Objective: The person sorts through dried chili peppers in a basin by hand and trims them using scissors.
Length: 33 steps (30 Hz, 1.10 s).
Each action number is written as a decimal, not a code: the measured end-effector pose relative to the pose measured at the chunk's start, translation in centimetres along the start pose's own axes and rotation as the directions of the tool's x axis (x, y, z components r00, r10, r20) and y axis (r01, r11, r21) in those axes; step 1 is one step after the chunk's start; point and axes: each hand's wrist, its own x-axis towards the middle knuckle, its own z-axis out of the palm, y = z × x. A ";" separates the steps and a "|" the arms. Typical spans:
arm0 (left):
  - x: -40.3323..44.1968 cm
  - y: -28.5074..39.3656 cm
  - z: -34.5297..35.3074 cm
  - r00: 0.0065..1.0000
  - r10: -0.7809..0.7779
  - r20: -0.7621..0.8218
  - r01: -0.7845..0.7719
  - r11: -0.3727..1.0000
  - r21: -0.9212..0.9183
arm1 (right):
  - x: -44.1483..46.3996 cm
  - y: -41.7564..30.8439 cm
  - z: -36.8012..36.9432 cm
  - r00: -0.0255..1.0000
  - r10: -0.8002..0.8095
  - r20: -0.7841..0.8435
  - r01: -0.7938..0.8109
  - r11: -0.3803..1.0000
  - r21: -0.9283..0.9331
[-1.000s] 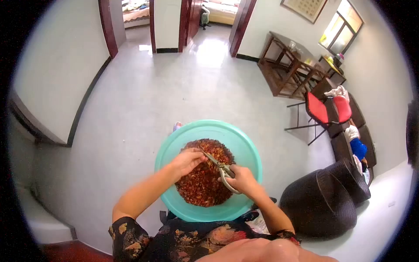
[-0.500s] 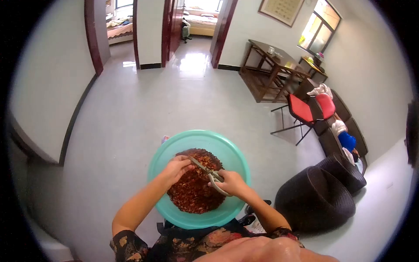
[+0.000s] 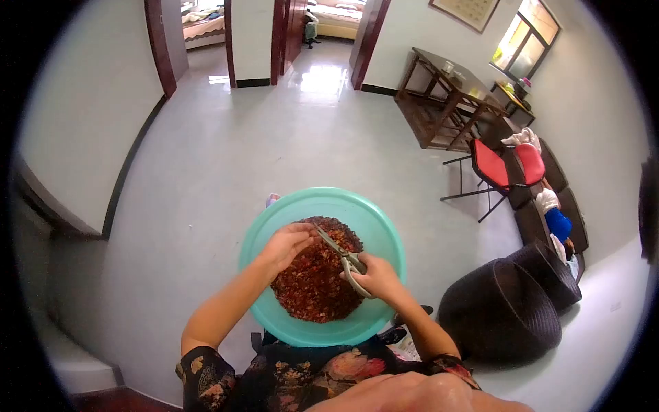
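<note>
A wide light-green basin sits in front of my body, holding a heap of dark red, chopped dried bits that look like chili pieces. My right hand is closed around the handles of a pair of scissors, whose blades point up and left over the heap. My left hand is at the blade tips, its fingers pressed together. Whatever it pinches there is too small to make out.
A red folding chair stands at the right, before a dark sofa with clothes on it. Dark woven round seats are near my right side. Farther back is a wooden table. Grey tiled floor surrounds the basin.
The whole view has shifted, so the room and basin appear higher and farther right. My left hand's fingers look straighter at the scissor tips; my right hand keeps its hold on the scissors.
</note>
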 end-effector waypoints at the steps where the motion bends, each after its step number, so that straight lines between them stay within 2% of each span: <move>1: 0.1 -0.1 -0.1 1.000 -0.010 -0.007 0.010 1.000 -0.030 | 0.0 -0.2 -0.1 1.000 -0.002 0.009 0.002 1.000 0.002; 6: 0.5 -0.6 0.1 0.997 -0.021 -0.068 0.019 0.999 -0.026 | 0.3 0.5 0.5 1.000 -0.002 -0.001 0.002 1.000 -0.010; 9: 1.1 -1.2 -0.4 0.995 0.098 0.025 -0.097 0.995 -0.022 | 0.5 -0.1 -0.2 1.000 0.005 0.006 -0.004 1.000 -0.022; 11: 1.4 -1.2 -0.6 0.994 0.075 0.083 -0.065 0.991 -0.116 | 0.7 -0.6 -0.6 0.999 0.019 0.050 -0.018 1.000 -0.016; 13: 1.3 -1.4 -0.7 1.000 0.010 -0.025 -0.012 0.994 -0.110 | 0.6 -1.6 -1.0 0.995 0.064 0.082 -0.060 0.997 -0.051; 15: 1.3 -1.5 -0.9 0.996 -0.090 0.020 0.091 0.993 -0.074 | 0.5 -1.5 -0.8 0.997 0.031 0.070 -0.028 0.999 -0.043; 17: 1.0 -1.4 -0.7 0.994 -0.085 0.072 0.095 0.985 -0.144 | 0.5 -1.6 -0.9 0.995 0.044 0.085 -0.040 0.998 -0.045; 19: 1.0 -1.2 0.0 0.994 -0.106 -0.014 0.102 0.977 -0.188 | 0.5 -1.4 -0.9 0.994 0.063 0.093 -0.059 0.997 -0.046; 20: 1.0 -1.0 0.1 0.994 -0.113 -0.014 0.108 0.976 -0.189 | 0.5 -1.2 -0.7 0.999 0.029 0.045 -0.028 0.999 -0.037; 23: 0.5 -0.6 0.2 0.991 -0.133 0.026 0.136 0.982 -0.132 | 0.7 0.3 0.2 1.000 -0.018 -0.019 0.018 1.000 -0.022; 26: 0.9 -0.8 -0.2 0.999 -0.049 0.015 0.045 0.978 0.206 | 0.6 0.9 0.5 0.999 -0.006 -0.031 0.006 1.000 0.013; 27: 0.4 -0.7 -0.2 0.998 -0.063 0.007 0.060 0.977 0.202 | 0.5 0.9 0.5 0.999 0.020 -0.027 -0.019 0.999 0.041; 28: -0.2 0.1 0.1 0.978 0.206 0.026 -0.187 0.816 0.547 | 0.5 1.0 0.5 0.994 -0.046 -0.101 0.050 0.998 0.041; 29: -0.6 0.7 0.2 0.890 0.432 0.147 -0.365 0.478 0.799 | 0.5 0.9 0.4 0.995 -0.040 -0.092 0.045 0.998 0.047; 30: -0.6 0.8 -0.1 0.808 0.559 0.189 -0.378 0.245 0.893 | 0.5 0.7 0.2 0.993 0.001 -0.116 0.012 0.994 0.109; 31: -0.9 0.9 -0.3 0.816 0.549 0.181 -0.368 0.252 0.895 | 0.4 0.7 0.0 0.990 0.046 -0.135 -0.023 0.985 0.169; 33: -1.8 1.2 -0.7 0.861 0.469 0.198 -0.153 -0.132 0.979 | 0.4 1.0 0.0 0.992 0.079 -0.102 -0.051 0.966 0.252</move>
